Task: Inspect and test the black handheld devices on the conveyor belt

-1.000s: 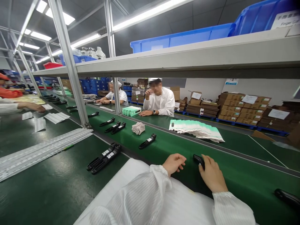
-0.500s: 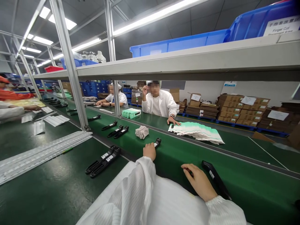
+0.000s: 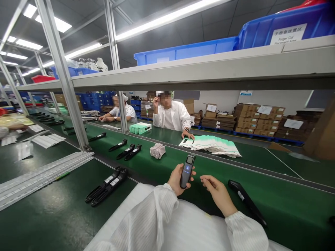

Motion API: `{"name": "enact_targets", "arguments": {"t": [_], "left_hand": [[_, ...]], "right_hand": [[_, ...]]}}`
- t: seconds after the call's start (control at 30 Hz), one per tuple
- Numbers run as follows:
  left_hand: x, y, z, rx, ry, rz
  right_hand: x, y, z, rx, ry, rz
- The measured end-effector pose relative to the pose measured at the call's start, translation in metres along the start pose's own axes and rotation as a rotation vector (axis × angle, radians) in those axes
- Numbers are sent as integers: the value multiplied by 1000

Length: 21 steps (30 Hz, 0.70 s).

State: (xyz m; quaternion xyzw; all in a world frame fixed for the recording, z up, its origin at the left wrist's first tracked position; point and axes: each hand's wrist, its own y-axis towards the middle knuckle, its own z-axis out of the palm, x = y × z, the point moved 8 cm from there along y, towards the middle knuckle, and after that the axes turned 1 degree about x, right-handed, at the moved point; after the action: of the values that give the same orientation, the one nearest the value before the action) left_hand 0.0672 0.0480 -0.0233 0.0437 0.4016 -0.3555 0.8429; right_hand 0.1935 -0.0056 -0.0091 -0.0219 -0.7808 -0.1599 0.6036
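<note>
My left hand (image 3: 176,178) holds the dark gadget (image 3: 187,174) up over the green belt (image 3: 209,167). My left fingers are closed around it, with some tips curling past its right edge. The gadget sits right in this hand, tilted a little, with its small lit screen turned to me.

My right hand (image 3: 221,197) is near the gadget, on its right side, and not touching it. Those fingers are loosely bent, tips close together, with nothing in them.

Farther right of the gadget, another black gadget (image 3: 247,204) lies on the belt. To the gadget's left and farther off is a crumpled bundle (image 3: 157,151). Two black parts (image 3: 112,184) lie on the desk (image 3: 52,216), well to its left. Past the gadget are green and white sheets (image 3: 214,145), and a person (image 3: 171,115) in white touches them.
</note>
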Motion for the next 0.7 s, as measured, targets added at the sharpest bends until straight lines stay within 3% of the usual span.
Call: {"name": "enact_targets", "arguments": {"t": [0.23, 0.33, 0.4, 0.5, 0.6, 0.7], "left_hand": [[9, -8, 28, 57, 19, 24], [11, -9, 31, 7, 109, 85], [7, -11, 27, -112, 295, 196], [-9, -20, 28, -265, 708, 476], [-16, -31, 43, -254, 973, 685], [-13, -37, 51, -218, 1045, 723]], "right_hand": [[9, -3, -2, -28, 114, 42], [10, -3, -5, -65, 175, 53], [9, -4, -6, -82, 251, 67], [11, -6, 0, -40, 396, 108], [16, -10, 7, 17, 512, 147], [19, -12, 11, 28, 576, 159]]}}
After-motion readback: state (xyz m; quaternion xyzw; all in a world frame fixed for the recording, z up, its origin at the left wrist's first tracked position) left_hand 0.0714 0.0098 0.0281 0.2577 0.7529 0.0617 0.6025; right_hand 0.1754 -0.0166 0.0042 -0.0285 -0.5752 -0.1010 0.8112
